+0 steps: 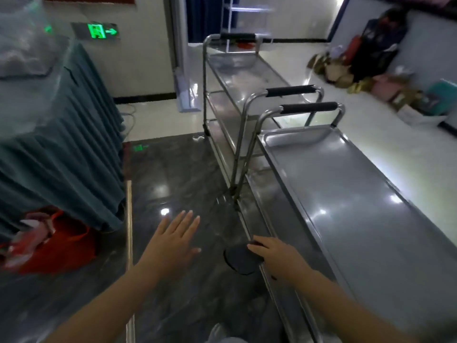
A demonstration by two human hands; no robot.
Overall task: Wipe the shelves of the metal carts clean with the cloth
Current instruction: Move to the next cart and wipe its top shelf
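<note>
Cloth (pixel 238 259) — dark, soft and light — sits low centre of the frame, at the edge of the near cart's (pixel 346 194) lower shelf, pinched under the right hand's (pixel 274 253) curled fingers. It looks limp, so bunching it in the palm should serve best. Left hand (pixel 173 237) hovers flat and empty over the floor. Raised shelf rims could snag it — the top shelf offers long open runs.

I see a pleated teal tablecloth (pixel 61 144) at left, a red bag (pixel 57 243) beneath it, a green exit sign (pixel 99 30), and piled bags (pixel 366 60) by the far wall.
</note>
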